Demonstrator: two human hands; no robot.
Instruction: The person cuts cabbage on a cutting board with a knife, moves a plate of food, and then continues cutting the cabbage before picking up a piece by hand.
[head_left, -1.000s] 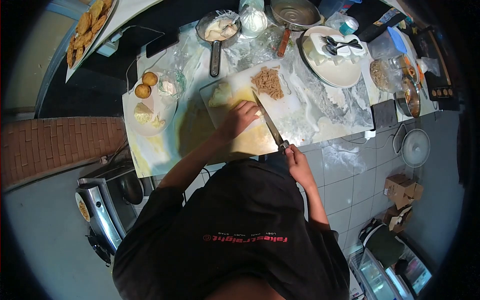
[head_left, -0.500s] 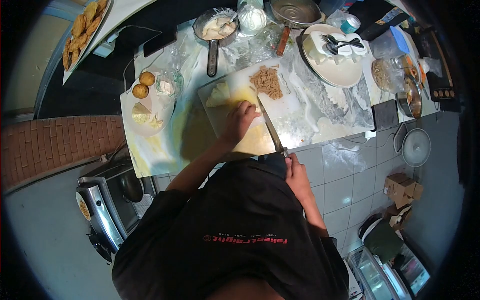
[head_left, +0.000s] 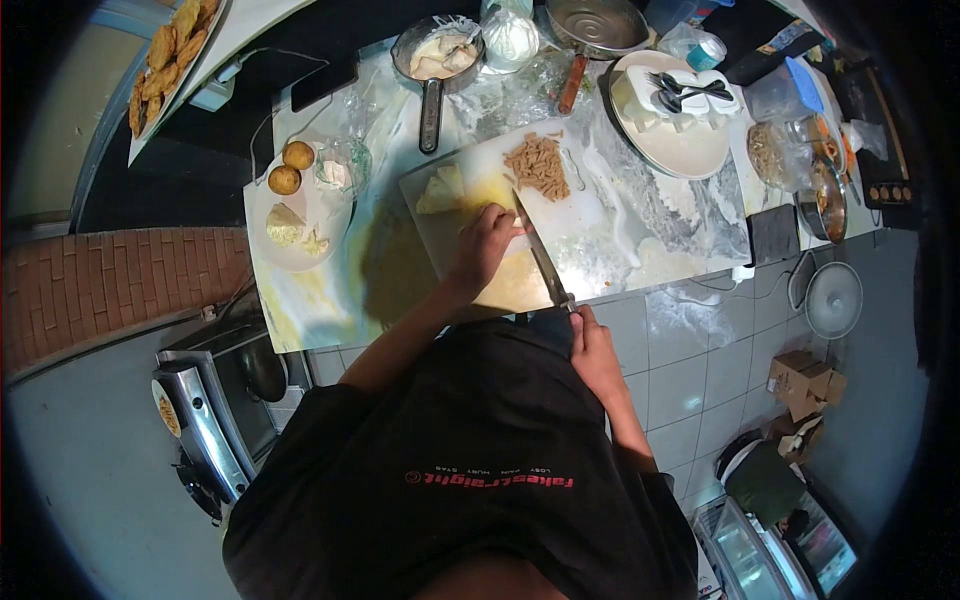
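On the white cutting board (head_left: 585, 205) my left hand (head_left: 484, 240) presses its bent fingers on a small pale piece (head_left: 518, 232), mostly covered by the fingertips. My right hand (head_left: 594, 348) grips the handle of a knife (head_left: 543, 262) at the counter's front edge. The blade reaches across the board, right beside my left fingertips. A pale cabbage-like chunk (head_left: 441, 190) lies at the board's upper left. Brown cut strips (head_left: 538, 166) are heaped at its upper right.
An oval plate (head_left: 300, 255) at left holds two round brown items and pale leafy pieces. Behind the board stand a small pan (head_left: 431, 100) and a larger pan (head_left: 600, 28). Stacked plates (head_left: 680, 155) carry a white tray with cutlery. A phone-like dark slab (head_left: 773, 235) lies right.
The view has shifted slightly. Both hands keep nearly the same places, and the blade still lies beside my left fingertips.
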